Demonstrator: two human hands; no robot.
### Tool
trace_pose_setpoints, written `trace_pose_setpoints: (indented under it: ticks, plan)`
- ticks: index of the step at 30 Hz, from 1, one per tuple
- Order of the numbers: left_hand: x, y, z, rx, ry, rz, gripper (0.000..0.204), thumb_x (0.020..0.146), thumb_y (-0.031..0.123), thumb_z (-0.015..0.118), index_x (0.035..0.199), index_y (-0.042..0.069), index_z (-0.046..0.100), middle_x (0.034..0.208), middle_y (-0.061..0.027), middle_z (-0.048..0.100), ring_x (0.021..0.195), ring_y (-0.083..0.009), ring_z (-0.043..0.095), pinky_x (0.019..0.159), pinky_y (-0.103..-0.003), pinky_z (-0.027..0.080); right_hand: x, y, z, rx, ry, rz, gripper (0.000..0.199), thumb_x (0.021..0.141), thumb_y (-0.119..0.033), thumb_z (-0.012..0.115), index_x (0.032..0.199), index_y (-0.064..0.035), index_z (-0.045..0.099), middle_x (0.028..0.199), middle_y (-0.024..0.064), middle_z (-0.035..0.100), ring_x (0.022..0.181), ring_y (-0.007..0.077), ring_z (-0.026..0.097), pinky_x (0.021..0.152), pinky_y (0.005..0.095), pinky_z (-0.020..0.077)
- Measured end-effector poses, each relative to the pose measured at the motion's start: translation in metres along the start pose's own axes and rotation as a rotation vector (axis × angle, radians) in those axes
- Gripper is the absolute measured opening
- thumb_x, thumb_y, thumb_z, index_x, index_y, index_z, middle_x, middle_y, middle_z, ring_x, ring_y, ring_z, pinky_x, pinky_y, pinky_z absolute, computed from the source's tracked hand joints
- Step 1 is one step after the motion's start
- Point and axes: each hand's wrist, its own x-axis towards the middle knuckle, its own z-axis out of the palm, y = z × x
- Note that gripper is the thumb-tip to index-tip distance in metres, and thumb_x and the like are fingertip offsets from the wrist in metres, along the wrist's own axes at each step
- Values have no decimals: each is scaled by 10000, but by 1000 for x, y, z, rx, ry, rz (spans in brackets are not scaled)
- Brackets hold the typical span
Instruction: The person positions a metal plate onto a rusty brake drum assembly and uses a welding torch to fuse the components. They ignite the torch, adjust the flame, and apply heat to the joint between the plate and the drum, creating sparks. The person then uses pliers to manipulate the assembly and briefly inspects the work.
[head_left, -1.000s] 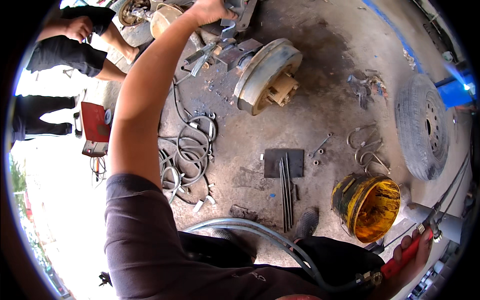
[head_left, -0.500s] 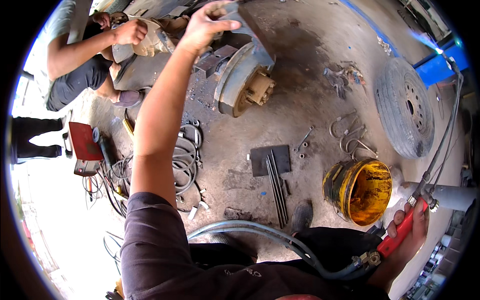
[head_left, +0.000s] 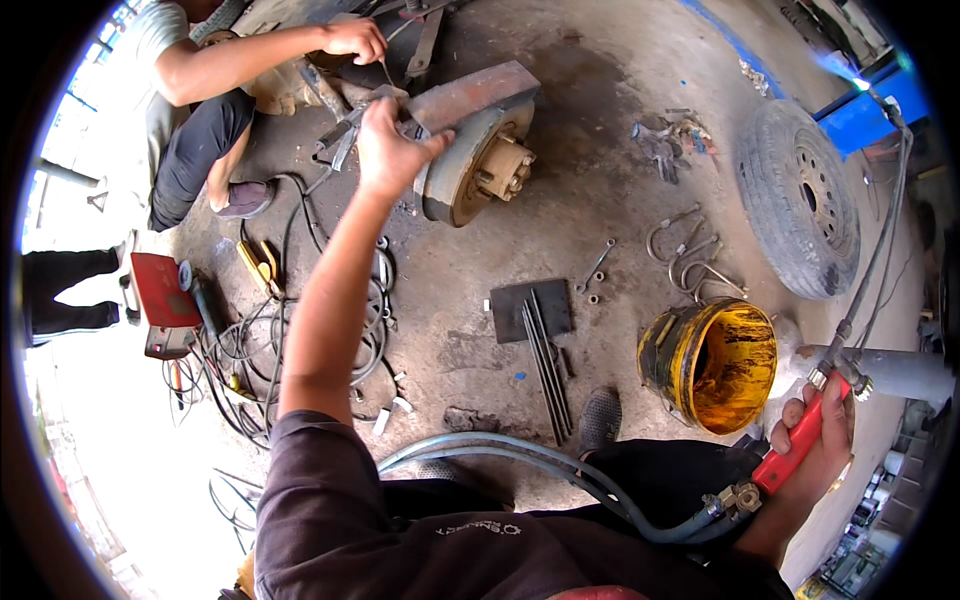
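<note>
Ahead & right of L grip (head_left: 392, 158), prob. in contact, rusty bar (head_left: 478, 92)

Strong daylight from the left bleaches that side to near-blank white, while the middle of the floor (head_left: 450, 290) shows clearly in softer, even light. The torch (head_left: 803, 440) ends in a glaring blue-white flame (head_left: 845, 70) at upper right. The far right is dim; fisheye curvature bends the outer edges inside a black surround.
</note>
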Motion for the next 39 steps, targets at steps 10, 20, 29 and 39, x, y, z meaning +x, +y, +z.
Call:
trace_pose_setpoints:
  ticks: [10, 20, 29, 39]
  plan:
    - [-43, 28, 41, 166, 227, -302, 587, 579, 330, 930, 985, -20, 690, 972, -197, 664, 973, -373, 630, 888, -447, 513, 11, 5, 4, 61, -142, 22, 248, 1016, -251, 612, 1198, -90, 568, 919, 51, 558, 578, 140, 501, 403, 261, 389]
    - [-50, 46, 37, 149, 163, -213, 585, 564, 293, 926, 976, -17, 649, 996, -168, 598, 1002, -369, 559, 893, -443, 486, 13, 8, 7, 19, -159, -1, 243, 1013, -244, 611, 1182, -77, 560, 915, 67, 565, 582, 137, 497, 397, 252, 388]
    - [-57, 45, 43, 155, 214, -280, 561, 575, 290, 909, 973, 13, 628, 1025, -157, 580, 1022, -357, 543, 889, -449, 470, 11, 8, 1, 17, -131, -10, 250, 1009, -256, 622, 1177, -77, 574, 913, 64, 592, 624, 139, 561, 408, 252, 421]
    - [-58, 47, 43, 157, 145, -329, 672, 598, 307, 912, 1113, 8, 600, 1105, -162, 572, 1083, -359, 533, 943, -461, 452, 11, 7, -4, 11, -236, -12, 255, 1005, -267, 630, 1172, -83, 573, 907, 60, 605, 647, 139, 579, 419, 256, 440]
